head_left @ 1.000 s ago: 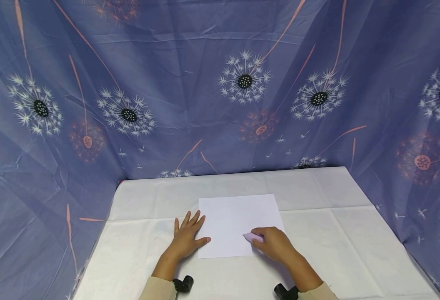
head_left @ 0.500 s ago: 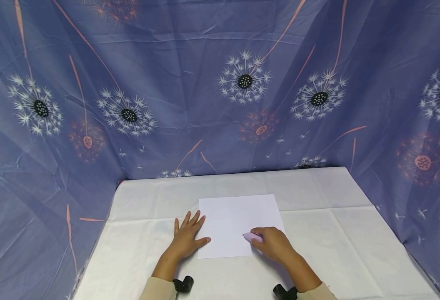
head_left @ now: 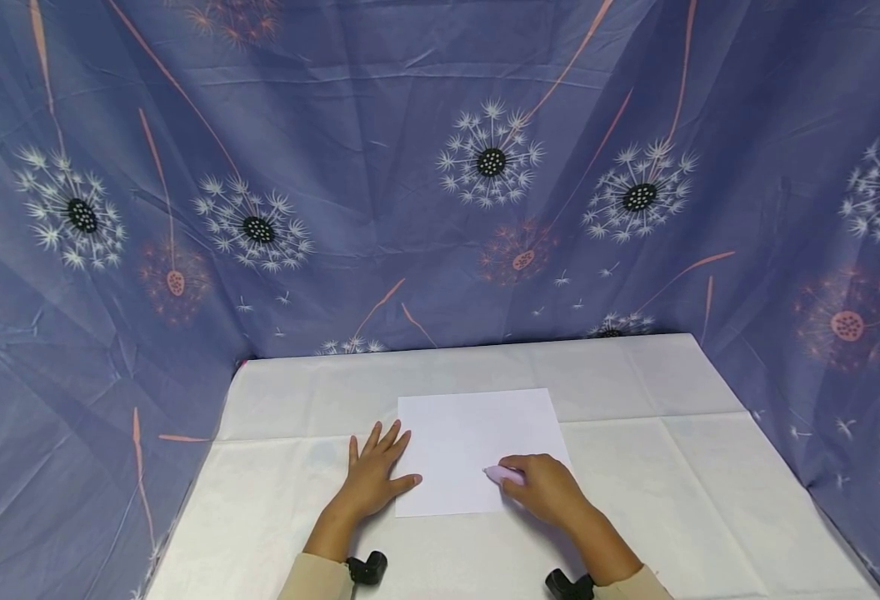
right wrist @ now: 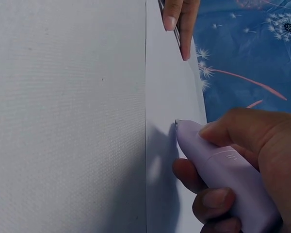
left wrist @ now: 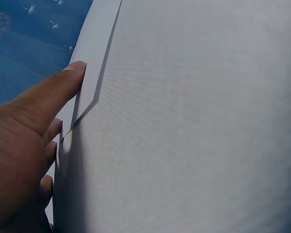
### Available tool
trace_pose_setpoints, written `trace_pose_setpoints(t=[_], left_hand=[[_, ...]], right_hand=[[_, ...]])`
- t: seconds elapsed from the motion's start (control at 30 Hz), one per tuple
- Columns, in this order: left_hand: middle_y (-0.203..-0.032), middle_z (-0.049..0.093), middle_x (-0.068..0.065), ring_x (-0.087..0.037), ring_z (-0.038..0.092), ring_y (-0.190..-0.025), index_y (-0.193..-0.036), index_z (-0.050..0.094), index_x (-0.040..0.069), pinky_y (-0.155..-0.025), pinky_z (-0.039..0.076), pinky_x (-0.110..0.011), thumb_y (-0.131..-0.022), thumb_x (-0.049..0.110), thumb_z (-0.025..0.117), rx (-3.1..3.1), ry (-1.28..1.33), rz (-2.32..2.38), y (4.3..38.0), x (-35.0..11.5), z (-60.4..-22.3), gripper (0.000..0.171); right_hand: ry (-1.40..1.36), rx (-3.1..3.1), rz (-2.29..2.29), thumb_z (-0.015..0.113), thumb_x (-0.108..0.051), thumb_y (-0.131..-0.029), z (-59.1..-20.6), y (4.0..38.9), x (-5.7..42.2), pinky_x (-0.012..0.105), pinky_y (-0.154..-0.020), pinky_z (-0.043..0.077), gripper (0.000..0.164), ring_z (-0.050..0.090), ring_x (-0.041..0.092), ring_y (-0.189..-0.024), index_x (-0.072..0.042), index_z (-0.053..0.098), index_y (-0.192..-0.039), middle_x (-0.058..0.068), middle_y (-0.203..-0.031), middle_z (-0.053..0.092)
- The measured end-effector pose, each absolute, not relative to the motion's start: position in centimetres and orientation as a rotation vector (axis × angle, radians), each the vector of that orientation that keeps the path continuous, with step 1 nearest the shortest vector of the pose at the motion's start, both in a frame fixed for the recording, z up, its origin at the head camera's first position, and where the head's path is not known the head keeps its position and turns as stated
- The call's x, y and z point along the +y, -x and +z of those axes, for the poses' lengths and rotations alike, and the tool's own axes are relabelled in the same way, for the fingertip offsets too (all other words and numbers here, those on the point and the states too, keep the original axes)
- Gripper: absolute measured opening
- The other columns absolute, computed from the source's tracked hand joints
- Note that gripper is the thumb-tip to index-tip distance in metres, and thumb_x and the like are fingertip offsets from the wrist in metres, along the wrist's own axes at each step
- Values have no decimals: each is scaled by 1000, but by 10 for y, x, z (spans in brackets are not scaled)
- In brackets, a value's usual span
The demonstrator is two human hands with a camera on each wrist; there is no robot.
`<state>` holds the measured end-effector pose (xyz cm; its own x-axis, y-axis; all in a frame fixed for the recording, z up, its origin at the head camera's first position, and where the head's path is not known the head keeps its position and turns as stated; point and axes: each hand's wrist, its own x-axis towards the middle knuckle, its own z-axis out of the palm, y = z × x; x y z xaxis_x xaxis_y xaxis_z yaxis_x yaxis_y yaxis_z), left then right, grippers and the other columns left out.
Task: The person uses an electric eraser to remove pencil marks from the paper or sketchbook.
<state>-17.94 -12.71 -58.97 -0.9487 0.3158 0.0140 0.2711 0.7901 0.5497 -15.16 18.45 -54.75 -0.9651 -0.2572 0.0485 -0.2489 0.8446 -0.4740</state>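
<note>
Two bare hands were on or over one white rectangular paper sheet [head_left: 462,429], flat near the middle of the white cloth-covered table [head_left: 717,492]. Left hand [head_left: 371,479] lay palm down, fingers spread: thumb and index fingertips on the sheet, just inside its left edge; ring and little fingers out on the cloth. Right hand [head_left: 552,487] gripped a lilac, rounded, smooth-bodied tool with a small metal tip [head_left: 505,475], thumb along the body, fingers curled round it. Tip pointed left, low over the sheet's near half; contact with the paper couldn't be told. Right hand hid the near right corner; the far edge showed whole. Room: a wide strip of bare paper between tip and left thumb, more beyond the tool up to the far edge. Cloth ran on past all four sheet edges, widest to the right. Table's far edge met the blue-purple dandelion-print fabric backdrop [head_left: 380,167], well apart from both hands. Black wrist-worn devices [head_left: 368,568] sat by the beige sleeves [head_left: 318,577].
</note>
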Motion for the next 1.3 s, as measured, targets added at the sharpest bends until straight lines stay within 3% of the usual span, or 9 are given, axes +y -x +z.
trace_pose_setpoints(t=[0.33,0.8,1.3], left_hand=[[-167,30,-10,-43,13,-157,-154,45,14,-119,-4,-74,-88,50,73,2886,-459,855,181,-127,-590,80],[-167,30,-10,-43,14,-157,-154,45,14,-119,-4,-74,-88,51,72,2886,-464,848,182,-128,-591,80],[-166,31,-11,-45,14,-156,-154,45,14,-118,-3,-75,-88,50,73,2899,-482,852,182,-128,-592,80]], right_hand=[[438,2998,-778,77,-20,-84,-549,152,185,29,-70,51,22,56,4,-73,-19,79,-106,-12,-83,72],[432,2981,-798,78,-19,-84,-548,151,182,32,-72,54,24,60,6,-76,-16,79,-108,-5,-93,78],[422,2977,-801,78,-20,-84,-548,152,180,31,-71,53,25,59,6,-74,-17,79,-109,-7,-90,76]])
